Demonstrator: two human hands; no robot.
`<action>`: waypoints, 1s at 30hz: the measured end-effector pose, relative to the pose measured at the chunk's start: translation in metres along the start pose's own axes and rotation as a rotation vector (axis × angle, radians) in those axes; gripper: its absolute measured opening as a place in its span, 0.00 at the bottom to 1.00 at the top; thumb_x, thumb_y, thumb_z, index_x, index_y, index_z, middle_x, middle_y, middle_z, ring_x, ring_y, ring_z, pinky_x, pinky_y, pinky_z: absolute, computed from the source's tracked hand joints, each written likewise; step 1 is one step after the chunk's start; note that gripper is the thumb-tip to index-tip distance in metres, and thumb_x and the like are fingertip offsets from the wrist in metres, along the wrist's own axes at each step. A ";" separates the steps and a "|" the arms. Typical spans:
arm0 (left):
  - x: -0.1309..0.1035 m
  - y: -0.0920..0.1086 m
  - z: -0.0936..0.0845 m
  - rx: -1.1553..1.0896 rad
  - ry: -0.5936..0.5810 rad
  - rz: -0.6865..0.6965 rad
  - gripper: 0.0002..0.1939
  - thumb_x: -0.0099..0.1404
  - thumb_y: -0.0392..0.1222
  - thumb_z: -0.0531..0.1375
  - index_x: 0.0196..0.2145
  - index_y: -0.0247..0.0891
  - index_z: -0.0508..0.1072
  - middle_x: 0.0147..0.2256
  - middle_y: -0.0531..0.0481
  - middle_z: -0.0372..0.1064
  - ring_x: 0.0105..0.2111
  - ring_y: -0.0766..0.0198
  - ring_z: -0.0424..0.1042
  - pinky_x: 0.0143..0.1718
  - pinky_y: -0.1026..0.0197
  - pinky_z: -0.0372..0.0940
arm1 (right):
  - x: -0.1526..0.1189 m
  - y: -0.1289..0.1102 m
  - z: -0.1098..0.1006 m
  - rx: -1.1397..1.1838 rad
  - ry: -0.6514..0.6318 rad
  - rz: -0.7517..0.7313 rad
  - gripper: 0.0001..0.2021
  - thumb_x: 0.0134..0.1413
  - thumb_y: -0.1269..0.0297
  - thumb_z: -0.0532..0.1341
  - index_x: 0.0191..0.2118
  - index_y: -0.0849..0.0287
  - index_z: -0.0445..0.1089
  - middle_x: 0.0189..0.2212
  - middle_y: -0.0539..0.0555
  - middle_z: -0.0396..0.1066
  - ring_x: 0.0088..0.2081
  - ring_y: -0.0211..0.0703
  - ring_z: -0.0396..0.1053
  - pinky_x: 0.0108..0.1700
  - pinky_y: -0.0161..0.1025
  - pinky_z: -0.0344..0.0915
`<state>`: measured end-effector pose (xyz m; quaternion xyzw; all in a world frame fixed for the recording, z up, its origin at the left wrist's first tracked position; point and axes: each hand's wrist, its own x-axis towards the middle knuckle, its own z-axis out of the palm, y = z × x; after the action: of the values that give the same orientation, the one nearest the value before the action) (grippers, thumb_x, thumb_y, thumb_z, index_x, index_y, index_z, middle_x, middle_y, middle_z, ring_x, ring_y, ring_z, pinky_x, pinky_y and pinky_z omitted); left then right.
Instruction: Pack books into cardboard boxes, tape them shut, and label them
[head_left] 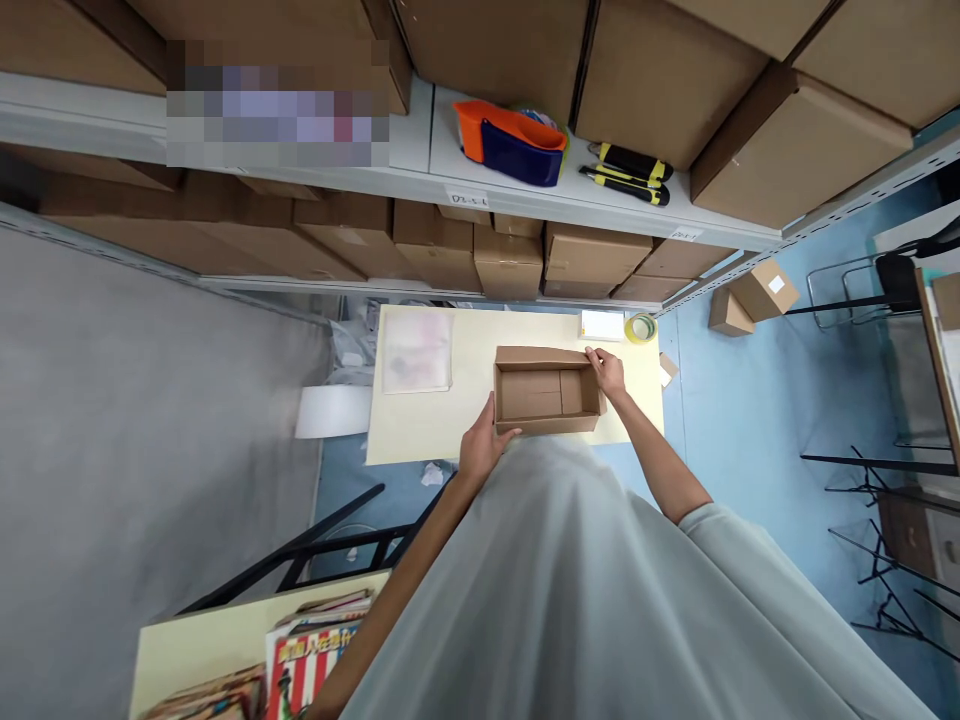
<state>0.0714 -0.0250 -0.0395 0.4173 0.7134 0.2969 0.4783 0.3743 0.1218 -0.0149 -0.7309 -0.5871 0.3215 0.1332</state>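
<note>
An open cardboard box (529,392) sits on the cream table in front of me, its bare inside facing up. My left hand (482,443) is at the box's near left corner, fingers along the left wall and thumb against the near side. At the far right corner, my right hand (607,371) grips the box's upper edge between thumb and fingers. Both hands are closed on the box. Behind my right hand lie a small white box (601,325) and a roll of tape (640,328).
A stack of clear plastic bags (417,350) lies on the left of the table (469,330). Above, a metal shelf (420,140) bears cardboard boxes, yellow-black utility knives (630,175) and an orange-blue tape dispenser (511,145). Magazines (311,660) lie on another table, lower left.
</note>
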 end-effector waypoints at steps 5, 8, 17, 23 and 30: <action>0.008 0.002 -0.006 0.132 -0.050 0.086 0.59 0.50 0.53 0.84 0.75 0.46 0.67 0.66 0.38 0.76 0.62 0.36 0.78 0.66 0.43 0.69 | -0.011 -0.012 0.004 0.050 0.094 -0.011 0.41 0.70 0.24 0.39 0.31 0.54 0.72 0.26 0.52 0.71 0.31 0.44 0.63 0.38 0.39 0.62; 0.018 0.002 -0.020 0.136 -0.042 0.132 0.61 0.51 0.51 0.83 0.77 0.47 0.64 0.70 0.38 0.71 0.64 0.35 0.76 0.67 0.42 0.69 | -0.010 -0.025 0.010 0.070 0.130 -0.031 0.43 0.70 0.24 0.40 0.35 0.57 0.76 0.29 0.54 0.75 0.33 0.45 0.65 0.39 0.38 0.63; 0.045 -0.015 -0.061 0.077 -0.103 0.153 0.62 0.53 0.50 0.82 0.79 0.43 0.60 0.76 0.36 0.62 0.74 0.37 0.64 0.75 0.43 0.60 | 0.013 -0.072 0.019 0.013 0.050 -0.009 0.33 0.71 0.35 0.53 0.45 0.60 0.84 0.41 0.64 0.84 0.43 0.56 0.78 0.51 0.46 0.71; 0.049 -0.030 -0.096 0.051 -0.027 0.224 0.54 0.60 0.58 0.77 0.76 0.39 0.63 0.75 0.33 0.62 0.77 0.39 0.59 0.78 0.42 0.55 | 0.005 -0.100 -0.004 -0.019 0.190 0.014 0.26 0.68 0.48 0.62 0.57 0.66 0.82 0.51 0.69 0.79 0.45 0.58 0.79 0.62 0.56 0.70; 0.132 -0.054 -0.163 0.079 0.221 0.082 0.40 0.67 0.52 0.71 0.70 0.30 0.68 0.70 0.26 0.68 0.72 0.38 0.67 0.76 0.42 0.58 | -0.005 -0.196 0.070 0.141 0.023 -0.242 0.20 0.73 0.49 0.62 0.57 0.55 0.82 0.55 0.60 0.79 0.47 0.50 0.80 0.59 0.47 0.74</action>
<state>-0.1224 0.0611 -0.0817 0.4294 0.7551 0.3323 0.3674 0.1788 0.1577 0.0460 -0.6471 -0.6453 0.3354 0.2289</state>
